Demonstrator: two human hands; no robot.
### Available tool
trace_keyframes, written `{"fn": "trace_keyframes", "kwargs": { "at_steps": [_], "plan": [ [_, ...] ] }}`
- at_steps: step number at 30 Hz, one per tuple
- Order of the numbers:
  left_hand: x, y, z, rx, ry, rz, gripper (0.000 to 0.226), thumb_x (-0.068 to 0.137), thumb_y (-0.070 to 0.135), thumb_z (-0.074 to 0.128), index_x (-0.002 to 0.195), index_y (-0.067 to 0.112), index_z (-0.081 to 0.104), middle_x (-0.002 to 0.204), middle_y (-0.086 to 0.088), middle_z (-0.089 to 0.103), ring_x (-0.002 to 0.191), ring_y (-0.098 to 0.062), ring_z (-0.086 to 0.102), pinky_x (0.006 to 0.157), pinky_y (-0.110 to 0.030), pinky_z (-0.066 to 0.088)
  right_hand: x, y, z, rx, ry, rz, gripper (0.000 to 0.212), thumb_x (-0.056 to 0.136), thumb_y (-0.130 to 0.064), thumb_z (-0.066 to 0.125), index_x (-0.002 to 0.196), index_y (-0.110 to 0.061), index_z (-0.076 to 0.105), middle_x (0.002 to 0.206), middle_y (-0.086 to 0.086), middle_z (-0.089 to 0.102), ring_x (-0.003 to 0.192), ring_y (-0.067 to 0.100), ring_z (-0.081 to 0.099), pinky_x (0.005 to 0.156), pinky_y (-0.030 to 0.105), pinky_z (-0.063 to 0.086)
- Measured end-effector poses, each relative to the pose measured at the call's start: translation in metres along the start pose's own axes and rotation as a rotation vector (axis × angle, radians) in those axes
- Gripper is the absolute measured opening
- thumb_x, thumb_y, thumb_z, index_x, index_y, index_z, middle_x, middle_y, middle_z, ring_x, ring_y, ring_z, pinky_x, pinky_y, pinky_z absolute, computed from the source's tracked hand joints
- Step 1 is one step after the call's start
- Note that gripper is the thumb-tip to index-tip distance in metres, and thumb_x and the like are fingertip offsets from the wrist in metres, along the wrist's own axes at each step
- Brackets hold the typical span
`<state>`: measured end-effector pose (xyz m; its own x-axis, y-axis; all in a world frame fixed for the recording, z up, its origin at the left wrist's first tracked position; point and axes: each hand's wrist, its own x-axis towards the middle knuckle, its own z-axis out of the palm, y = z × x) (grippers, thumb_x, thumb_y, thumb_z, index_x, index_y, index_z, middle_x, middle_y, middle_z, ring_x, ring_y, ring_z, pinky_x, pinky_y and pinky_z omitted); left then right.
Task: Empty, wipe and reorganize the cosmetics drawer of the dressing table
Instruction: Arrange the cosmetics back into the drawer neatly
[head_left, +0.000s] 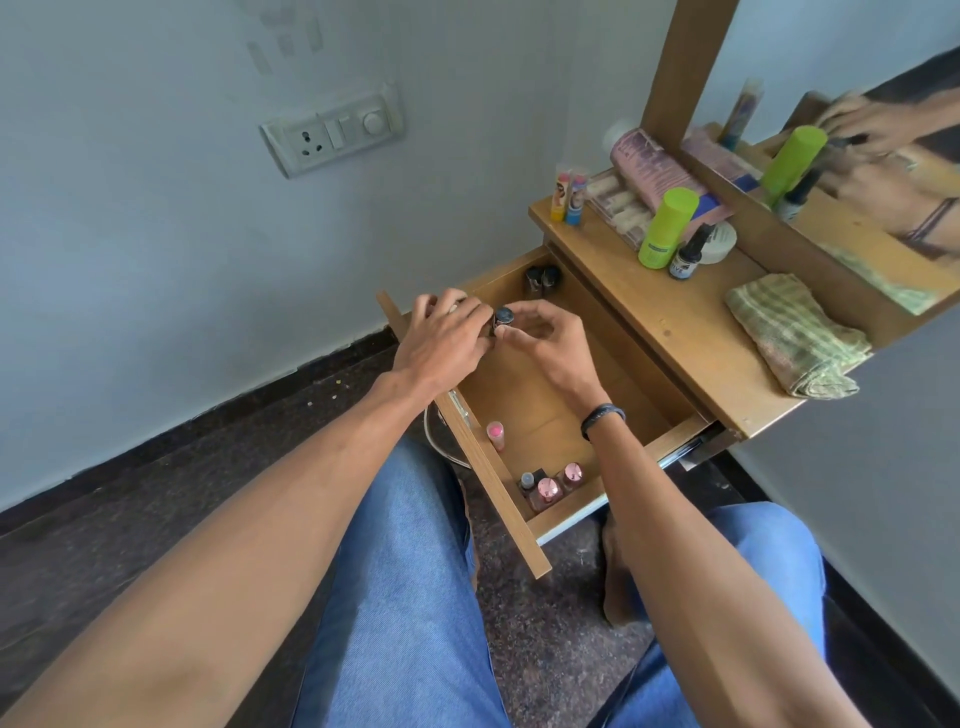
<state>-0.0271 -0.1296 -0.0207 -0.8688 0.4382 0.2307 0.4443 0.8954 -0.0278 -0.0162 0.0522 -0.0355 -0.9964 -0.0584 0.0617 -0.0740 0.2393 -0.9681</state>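
Bottle (503, 318) is held between both hands, above drawer (535, 410). Left hand (447, 338) is curled round the body; right hand (545, 343) pinches below the cap. Judged light, rigid, probably glass, slick; body grip is preferred over cap.

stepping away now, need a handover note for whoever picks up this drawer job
Left grip: fingers curled over something at the drawer's far end; what it is stays hidden.
Right grip: pinches a dark-capped bottle above the drawer.
In the drawer: two dark bottles in the far corner, pink-capped tube by the front panel, pink-capped bottles in the near corner.
On the tabletop: cloth, green bottle.
Done: drawer open and mostly bare.
Left: probably finish arranging, then close it.
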Motion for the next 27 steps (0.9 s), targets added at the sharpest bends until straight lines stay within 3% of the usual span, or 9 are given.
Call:
{"fn": "trace_keyframes", "kwargs": {
  "at_steps": [2,6,15,17,20,24,27],
  "plan": [
    [0.003,0.002,0.001,0.003,-0.04,0.033,0.027,0.097,0.033,0.054,0.116,0.016,0.061,0.121,0.001,0.065,0.122,-0.021,0.048,0.095,-0.043,0.033,0.0,0.003,0.0,-0.012,0.011,0.01,0.021,0.086,-0.017,0.082,0.105,-0.013,0.075,0.101,-0.001,0.075,0.094,0.015,0.07,0.086,0.033,0.057],
    [0.012,0.008,0.005,-0.073,-0.092,0.025,0.026,0.097,0.036,0.056,0.114,0.017,0.062,0.122,0.002,0.066,0.123,-0.02,0.045,0.094,-0.044,0.032,-0.003,0.01,-0.007,-0.053,0.008,0.011,0.018,0.086,-0.018,0.082,0.103,-0.015,0.076,0.097,-0.007,0.075,0.087,0.002,0.069,0.078,0.014,0.052],
    [0.064,0.042,0.02,-0.306,-0.134,-0.222,0.035,0.094,0.03,0.068,0.127,0.021,0.065,0.116,0.0,0.073,0.12,-0.023,0.053,0.093,-0.042,0.037,0.008,0.026,-0.025,-0.159,0.254,0.116,0.017,0.091,-0.024,0.077,0.106,-0.024,0.07,0.097,-0.017,0.067,0.09,-0.007,0.062,0.071,0.003,0.045],
    [0.068,0.046,0.026,-0.331,-0.141,-0.289,0.034,0.094,0.02,0.066,0.128,0.018,0.065,0.116,-0.003,0.073,0.119,-0.024,0.057,0.098,-0.043,0.046,0.012,0.03,-0.023,-0.204,0.279,0.139,0.015,0.092,-0.022,0.074,0.105,-0.028,0.069,0.093,-0.022,0.064,0.088,-0.012,0.059,0.073,0.004,0.044],
    [0.068,0.049,0.031,-0.419,-0.162,-0.431,0.038,0.093,0.009,0.061,0.13,0.018,0.064,0.12,-0.006,0.071,0.113,-0.028,0.064,0.092,-0.043,0.055,0.02,0.035,-0.016,-0.282,0.305,0.165,0.016,0.094,-0.024,0.071,0.11,-0.023,0.071,0.1,-0.012,0.071,0.092,0.003,0.065,0.086,0.027,0.053],
    [0.069,0.051,0.039,-0.551,-0.218,-0.574,0.046,0.094,0.005,0.056,0.138,0.019,0.059,0.131,-0.01,0.066,0.12,-0.034,0.061,0.099,-0.044,0.051,0.028,0.041,-0.008,-0.384,0.322,0.204,0.036,0.097,-0.029,0.066,0.131,-0.019,0.064,0.122,0.003,0.071,0.114,0.024,0.065,0.103,0.041,0.049],
    [0.073,0.05,0.047,-0.683,-0.253,-0.687,0.05,0.094,0.005,0.052,0.14,0.022,0.056,0.137,-0.009,0.061,0.125,-0.032,0.057,0.107,-0.043,0.046,0.03,0.051,-0.007,-0.4,0.318,0.293,0.03,0.098,-0.031,0.063,0.128,-0.024,0.062,0.121,0.004,0.069,0.115,0.03,0.062,0.101,0.038,0.045]
  ]
}}
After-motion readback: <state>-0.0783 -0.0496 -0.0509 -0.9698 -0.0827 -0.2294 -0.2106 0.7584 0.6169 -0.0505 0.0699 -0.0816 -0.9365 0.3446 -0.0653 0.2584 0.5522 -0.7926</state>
